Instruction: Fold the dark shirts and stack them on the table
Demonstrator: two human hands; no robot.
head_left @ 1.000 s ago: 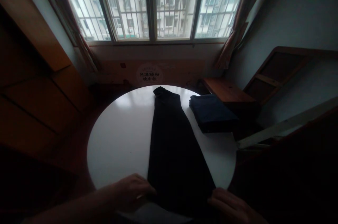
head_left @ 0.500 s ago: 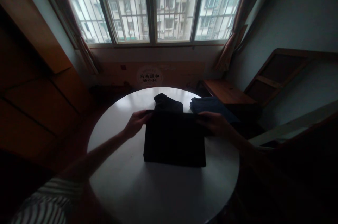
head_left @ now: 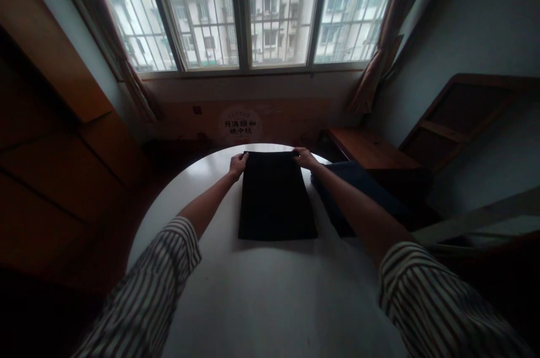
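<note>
Out in the middle, a folded black cloth (head_left: 275, 197) lies flat on a round white table (head_left: 270, 301). The left hand (head_left: 238, 165) and right hand (head_left: 304, 157) pinch its far corners, fingers closed on the cloth. Even tension at both corners keeps that edge square. Its layers are too dark to count. The right forearm (head_left: 354, 195) hides much of a folded blue cloth (head_left: 358, 179).

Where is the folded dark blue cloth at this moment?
In the head view, the folded dark blue cloth lies on the right part of the round white table, just right of the folded black garment and partly hidden by the person's right forearm.
</note>
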